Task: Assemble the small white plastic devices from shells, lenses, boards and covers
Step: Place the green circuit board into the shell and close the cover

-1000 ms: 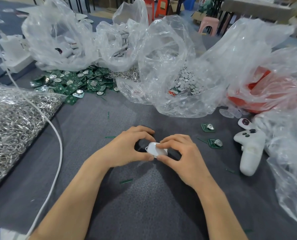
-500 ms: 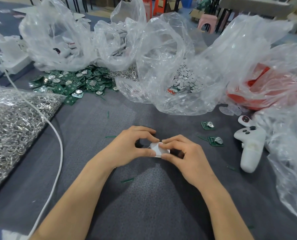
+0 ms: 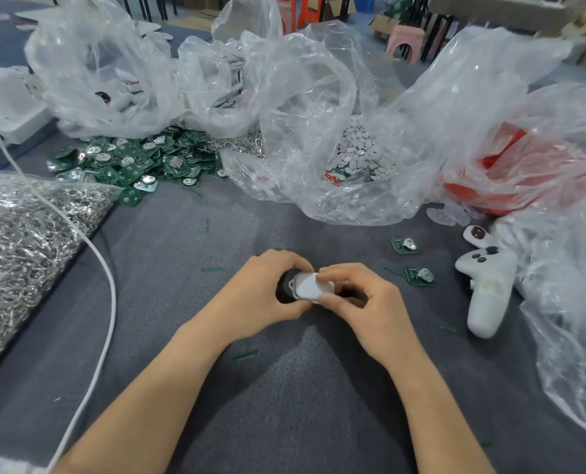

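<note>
A small white plastic device (image 3: pixel 310 286) with a loop at its left end sits between both hands just above the grey cloth, at the middle of the view. My left hand (image 3: pixel 264 290) grips its left end, thumb below and fingers curled over the top. My right hand (image 3: pixel 361 304) pinches its right end between thumb and forefinger. Two loose green boards (image 3: pixel 405 245) (image 3: pixel 420 276) lie to the right. A heap of green boards (image 3: pixel 130 164) lies at the back left. A clear bag of small grey round parts (image 3: pixel 360 155) stands behind the hands.
A white game-style controller (image 3: pixel 486 285) lies at the right beside a small white shell (image 3: pixel 476 234). A bag of metal rings (image 3: pixel 21 241) fills the left. A white cable (image 3: pixel 103 275) crosses the cloth. More clear bags (image 3: pixel 120 73) and a red one (image 3: pixel 510 172) ring the back.
Both hands have stayed at the same spot on the cloth. The device has turned between the fingers and more of its white flat face shows now.
</note>
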A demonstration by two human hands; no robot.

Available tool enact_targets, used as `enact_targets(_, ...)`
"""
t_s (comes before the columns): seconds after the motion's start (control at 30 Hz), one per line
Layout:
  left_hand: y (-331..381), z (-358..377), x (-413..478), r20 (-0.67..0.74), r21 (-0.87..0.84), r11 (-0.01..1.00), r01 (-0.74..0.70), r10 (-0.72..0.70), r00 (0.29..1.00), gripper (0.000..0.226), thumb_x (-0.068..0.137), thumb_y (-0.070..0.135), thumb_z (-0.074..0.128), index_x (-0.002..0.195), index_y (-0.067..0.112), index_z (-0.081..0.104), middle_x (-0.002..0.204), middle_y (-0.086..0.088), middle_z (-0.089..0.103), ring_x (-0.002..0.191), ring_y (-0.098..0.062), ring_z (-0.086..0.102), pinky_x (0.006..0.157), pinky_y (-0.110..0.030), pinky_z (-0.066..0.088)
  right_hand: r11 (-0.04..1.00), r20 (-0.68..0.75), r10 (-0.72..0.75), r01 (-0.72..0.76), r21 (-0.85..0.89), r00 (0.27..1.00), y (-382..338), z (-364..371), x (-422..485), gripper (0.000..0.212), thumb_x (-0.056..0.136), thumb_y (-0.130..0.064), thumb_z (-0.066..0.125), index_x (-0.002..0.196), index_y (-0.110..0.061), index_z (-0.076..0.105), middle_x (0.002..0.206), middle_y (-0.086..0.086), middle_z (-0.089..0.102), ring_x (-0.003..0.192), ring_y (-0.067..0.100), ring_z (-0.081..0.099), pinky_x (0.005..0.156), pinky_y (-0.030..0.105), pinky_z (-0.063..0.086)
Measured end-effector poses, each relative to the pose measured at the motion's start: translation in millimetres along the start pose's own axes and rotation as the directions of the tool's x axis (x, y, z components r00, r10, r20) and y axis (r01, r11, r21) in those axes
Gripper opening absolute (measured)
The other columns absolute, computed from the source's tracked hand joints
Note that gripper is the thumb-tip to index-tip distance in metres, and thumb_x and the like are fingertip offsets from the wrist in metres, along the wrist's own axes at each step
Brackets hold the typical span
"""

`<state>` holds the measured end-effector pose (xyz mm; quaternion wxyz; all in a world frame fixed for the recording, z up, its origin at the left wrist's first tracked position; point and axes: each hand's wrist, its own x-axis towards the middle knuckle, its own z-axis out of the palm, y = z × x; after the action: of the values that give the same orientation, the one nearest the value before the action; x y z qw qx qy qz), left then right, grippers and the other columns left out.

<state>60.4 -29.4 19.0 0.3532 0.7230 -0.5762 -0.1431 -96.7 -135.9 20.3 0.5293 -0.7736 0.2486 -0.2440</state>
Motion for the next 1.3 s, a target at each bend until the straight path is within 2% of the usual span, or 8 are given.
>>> enact_targets(0.13, 1, 0, -1, -0.058, -0.096, 0.995, 0.003, -0.008, 0.998, 0.036, 0.073, 0.020, 0.081, 0.105, 0.023, 0.065, 0.090, 0.013, 0.067, 0.085, -0.003, 0.061, 0.076, -0.023, 0.049, 0.985, -0.028, 0.053, -0.047, 0.168, 0.998, 1, 1, 2, 0.026, 0.076, -0.003, 0.076, 0.091, -0.023, 0.069, 0.096, 0.001, 0.069, 0.074, 0.011, 0.065, 0.066, 0.019, 0.051)
enact_targets(0.37, 0, 2, 0, -0.027, -0.329, 0.938, 0.109, -0.124, 0.992, 0.045, 0.074, 0.013, 0.081, 0.113, 0.028, 0.064, 0.095, 0.014, 0.071, 0.085, -0.003, 0.066, 0.083, -0.018, 0.049, 0.998, -0.020, -0.011, 0.012, 0.068, 1.000, -1, 2, 3, 0.030, 0.078, -0.009, 0.076, 0.091, -0.036, 0.071, 0.098, -0.014, 0.058, 0.082, 0.015, 0.065, 0.077, 0.031, 0.056)
enact_targets(0.47, 3, 1, 1, 0.059, -0.526, 0.828, 0.196, -0.194, 0.979, 0.043, 0.081, 0.005, 0.073, 0.117, 0.024, 0.063, 0.102, 0.005, 0.073, 0.086, -0.007, 0.068, 0.079, -0.020, 0.052, 0.997, -0.036, -0.025, 0.028, 0.076, 0.999, -2, 2, 4, 0.028, 0.078, -0.013, 0.076, 0.092, -0.037, 0.070, 0.100, -0.015, 0.057, 0.087, 0.011, 0.066, 0.079, 0.027, 0.056)
enact_targets(0.57, 9, 2, 1, 0.162, -0.737, 0.618, 0.273, -0.230, 0.960, 0.035, 0.089, -0.003, 0.060, 0.120, 0.014, 0.060, 0.103, -0.003, 0.074, 0.089, -0.015, 0.070, 0.069, -0.025, 0.056, 0.995, -0.086, -0.095, 0.095, 0.000, 0.992, -1, 2, 5, 0.036, 0.077, -0.002, 0.075, 0.095, -0.033, 0.069, 0.102, -0.015, 0.056, 0.095, 0.002, 0.061, 0.081, 0.012, 0.047)
enact_targets(0.67, 9, 5, 2, 0.160, -0.799, 0.528, 0.287, -0.273, 0.949, 0.029, 0.092, -0.004, 0.053, 0.117, 0.010, 0.061, 0.104, -0.009, 0.073, 0.092, -0.022, 0.071, 0.074, -0.027, 0.058, 0.994, -0.089, -0.110, 0.110, -0.012, 0.990, -2, 3, 5, 0.035, 0.076, 0.002, 0.074, 0.097, -0.026, 0.070, 0.106, -0.013, 0.056, 0.101, 0.003, 0.059, 0.085, 0.014, 0.046)
enact_targets(0.77, 9, 9, 2, 0.141, -0.800, 0.535, 0.274, -0.277, 0.951, 0.029, 0.091, -0.005, 0.054, 0.116, 0.010, 0.061, 0.104, -0.009, 0.072, 0.093, -0.022, 0.071, 0.073, -0.025, 0.057, 0.995, -0.073, -0.065, 0.070, 0.074, 0.995, -2, 2, 4, 0.033, 0.078, 0.004, 0.071, 0.097, -0.023, 0.070, 0.106, -0.009, 0.057, 0.099, 0.011, 0.063, 0.086, 0.025, 0.052)
enact_targets(0.93, 7, 11, 3, 0.088, -0.756, 0.616, 0.221, -0.239, 0.967, 0.028, 0.088, -0.005, 0.060, 0.107, 0.015, 0.066, 0.099, -0.006, 0.074, 0.089, -0.020, 0.072, 0.073, -0.023, 0.056, 0.966, -0.120, 0.055, -0.023, 0.257, 0.991, -3, 4, 5, 0.027, 0.084, 0.000, 0.068, 0.101, -0.020, 0.068, 0.099, 0.006, 0.069, 0.081, 0.018, 0.069, 0.069, 0.024, 0.056)
enact_targets(1.3, 10, 16, 3, 0.033, -0.734, 0.653, 0.185, -0.238, 0.971, 0.018, 0.091, 0.002, 0.060, 0.099, 0.014, 0.070, 0.092, -0.004, 0.075, 0.087, -0.014, 0.071, 0.072, -0.023, 0.056, 0.940, -0.129, 0.122, -0.073, 0.333, 0.984, -2, 5, 5, 0.017, 0.084, -0.001, 0.069, 0.088, -0.017, 0.070, 0.083, 0.002, 0.074, 0.074, 0.016, 0.070, 0.065, 0.027, 0.057)
